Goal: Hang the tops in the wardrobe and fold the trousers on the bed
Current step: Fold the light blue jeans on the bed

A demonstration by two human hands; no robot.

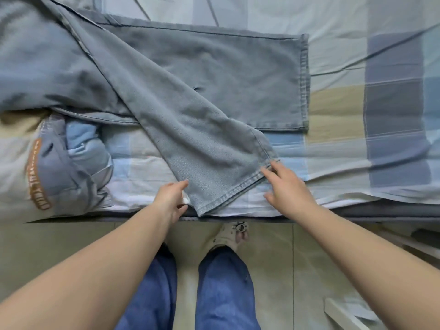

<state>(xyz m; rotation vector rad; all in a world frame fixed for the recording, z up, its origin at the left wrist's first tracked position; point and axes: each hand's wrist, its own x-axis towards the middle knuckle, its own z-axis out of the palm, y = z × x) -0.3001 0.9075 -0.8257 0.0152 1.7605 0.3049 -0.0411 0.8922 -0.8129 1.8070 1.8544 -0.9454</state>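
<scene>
Both hands met the hem of one jeans leg: the left hand (170, 201) had fingers and thumb spread at the hem's left corner, the right hand (287, 186) laid straight fingers on its right corner, neither clamped. The jeans (190, 96) lay spread across the checked bed sheet (357, 144), near a folded quilt (59, 163).

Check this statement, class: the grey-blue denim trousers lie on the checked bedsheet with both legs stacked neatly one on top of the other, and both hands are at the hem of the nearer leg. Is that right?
Not quite. In the head view the legs of the grey-blue denim trousers are splayed apart, the nearer one slanting across the checked bedsheet toward the bed's edge. The left hand and right hand are indeed at its hem.
</scene>
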